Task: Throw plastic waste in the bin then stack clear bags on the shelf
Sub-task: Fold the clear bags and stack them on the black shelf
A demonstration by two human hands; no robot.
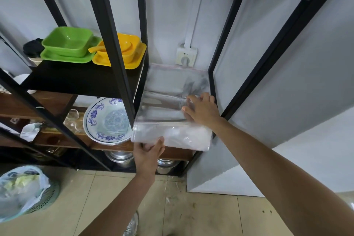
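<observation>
Clear bags (168,105) on shelf (80,80), right hand (203,110) flat atop, left hand (148,152) gripping near edge

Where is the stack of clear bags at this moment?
The clear bags lie on the right shelf section, beside the blue-patterned bowl, below the wall socket, with both hands on them.

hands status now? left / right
Left hand: closed on the near edge of the stack of clear bags.
Right hand: open, flat on top of the stack.

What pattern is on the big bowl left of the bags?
Blue floral motifs on white, seen in the head view: bowl.
</observation>
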